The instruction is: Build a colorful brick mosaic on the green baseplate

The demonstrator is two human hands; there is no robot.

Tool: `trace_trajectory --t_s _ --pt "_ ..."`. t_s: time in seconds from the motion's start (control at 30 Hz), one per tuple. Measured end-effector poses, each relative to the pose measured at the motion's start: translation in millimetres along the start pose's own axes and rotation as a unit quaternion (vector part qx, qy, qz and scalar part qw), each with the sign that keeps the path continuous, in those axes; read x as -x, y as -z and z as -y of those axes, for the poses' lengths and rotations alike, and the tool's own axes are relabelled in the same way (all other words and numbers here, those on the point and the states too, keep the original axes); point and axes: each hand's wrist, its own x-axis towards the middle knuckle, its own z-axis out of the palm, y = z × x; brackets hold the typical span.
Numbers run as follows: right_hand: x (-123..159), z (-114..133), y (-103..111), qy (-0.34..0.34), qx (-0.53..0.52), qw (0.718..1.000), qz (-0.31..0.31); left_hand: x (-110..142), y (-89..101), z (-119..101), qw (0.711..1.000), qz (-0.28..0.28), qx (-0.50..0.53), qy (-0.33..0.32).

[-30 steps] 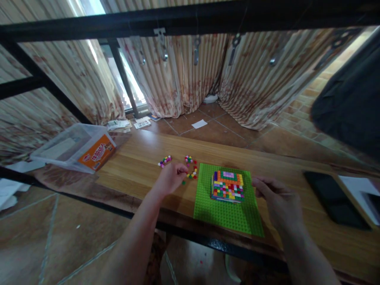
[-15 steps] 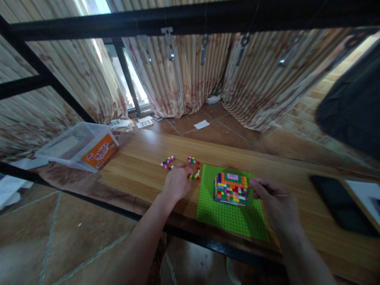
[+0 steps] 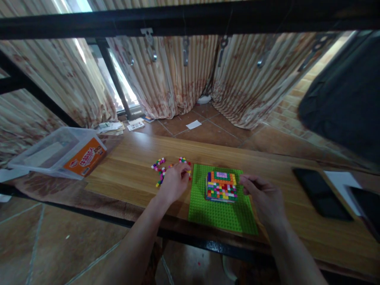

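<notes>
A block structure (image 3: 221, 190) of many small coloured bricks stands on a green baseplate (image 3: 204, 217). Its top carries an orange border, a green ring and a lilac middle. To the left of the plate, small loose bricks (image 3: 160, 162) lie scattered on the wooden table. My left hand (image 3: 175, 180) is over these bricks with its fingers pinched together; whatever is between them is too small to make out. Beside the structure's right side, my right hand (image 3: 263, 196) is closed with thumb and forefinger together, and its contents cannot be seen.
A clear plastic box (image 3: 59, 152) with an orange label stands at the left end of the wooden table (image 3: 124, 170). On the right lie a dark phone-like slab (image 3: 322, 194), a sheet of white paper (image 3: 341, 186) and another dark device (image 3: 368, 209). A black bar (image 3: 190, 19) with hooks crosses above.
The camera view has turned right, so the scene sits further left. My left hand has shifted slightly towards the baseplate, uncovering more loose bricks. My right hand stays beside the structure.
</notes>
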Motion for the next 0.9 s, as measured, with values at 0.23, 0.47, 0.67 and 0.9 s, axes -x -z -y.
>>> trace_trajectory --t_s 0.23,0.47,0.67,0.9 --pt "-0.2 2.0 -3.3 -0.005 -0.003 1.0 0.007 -5.6 -29.5 -23.1 0.977 -0.024 0.212 0.001" --pt "2.0 6.4 -3.3 0.01 0.013 1.0 0.025 -6.4 -40.7 -29.2 0.977 -0.016 0.211 -0.018" --pt "4.2 9.3 -4.0 -0.005 0.015 1.0 0.026 -8.3 -41.8 -28.1 0.977 -0.026 0.213 -0.01" --pt "5.6 10.2 -5.9 -0.001 0.013 0.999 0.03 -9.6 -41.4 -27.6 0.976 -0.024 0.216 -0.007"
